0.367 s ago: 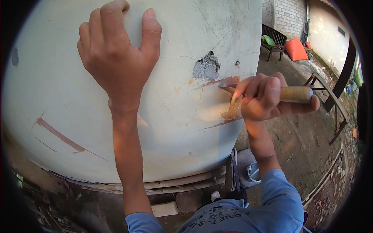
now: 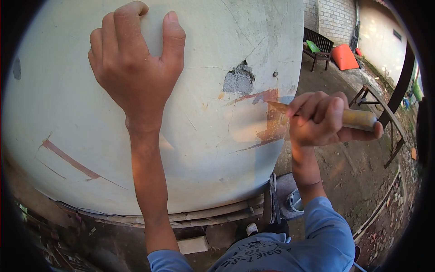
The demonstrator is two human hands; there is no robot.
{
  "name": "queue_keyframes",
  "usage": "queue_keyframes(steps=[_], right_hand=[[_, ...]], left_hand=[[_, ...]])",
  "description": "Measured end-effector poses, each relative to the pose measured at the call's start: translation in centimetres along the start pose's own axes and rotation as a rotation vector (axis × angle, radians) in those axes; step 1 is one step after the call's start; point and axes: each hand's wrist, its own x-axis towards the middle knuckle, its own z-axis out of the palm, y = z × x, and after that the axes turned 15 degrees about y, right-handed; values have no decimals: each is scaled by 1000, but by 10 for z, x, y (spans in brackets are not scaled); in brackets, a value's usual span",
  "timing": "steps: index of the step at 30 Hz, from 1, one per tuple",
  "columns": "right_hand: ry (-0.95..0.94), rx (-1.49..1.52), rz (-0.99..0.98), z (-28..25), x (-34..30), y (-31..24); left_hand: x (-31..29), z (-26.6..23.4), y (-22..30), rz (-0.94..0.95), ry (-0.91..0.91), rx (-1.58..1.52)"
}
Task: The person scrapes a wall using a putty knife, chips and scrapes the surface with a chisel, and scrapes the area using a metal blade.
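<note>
A pale painted wall (image 2: 199, 149) fills the left and middle of the view. Against its upper part rests my left hand (image 2: 136, 68), empty, its thumb apart and its fingers slightly bent. My right hand (image 2: 317, 118) is wrapped round the yellowish wooden handle (image 2: 360, 119) of a scraper. The scraper's thin blade (image 2: 277, 106) points left at a reddish-brown patch (image 2: 275, 120) near the wall's right edge; whether its tip touches the surface I cannot tell. Above that patch is a chipped hole (image 2: 240, 79) showing grey underneath. A reddish-brown streak (image 2: 70, 158) crosses the wall at lower left.
Bamboo poles (image 2: 204, 215) run along the wall's foot. Below my right arm stands a small bucket (image 2: 295, 201). Farther right are a wooden frame (image 2: 385, 109), a dark bench (image 2: 319, 43) and an orange object (image 2: 345, 57) on the ground.
My right hand has moved right and slightly down with the scraper, drawing the blade across the reddish-brown patch toward the wall's edge. My left hand stays at its place on the wall.
</note>
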Motion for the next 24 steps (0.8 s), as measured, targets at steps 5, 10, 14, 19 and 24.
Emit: queue_keyframes(steps=[5, 10, 14, 19, 24], right_hand=[[-87, 0, -45, -9, -7, 3], [-22, -22, 125, -8, -15, 8], [-59, -103, 77, -12, -16, 10], [-106, 19, -84, 0, -4, 11], [132, 402, 212, -15, 1, 10]], left_hand=[[2, 2, 0, 19, 17, -36], [-1, 2, 1, 5, 6, -33], [0, 2, -3, 18, 20, -46], [0, 2, -2, 38, 22, -48], [-1, 2, -4, 20, 23, -43]])
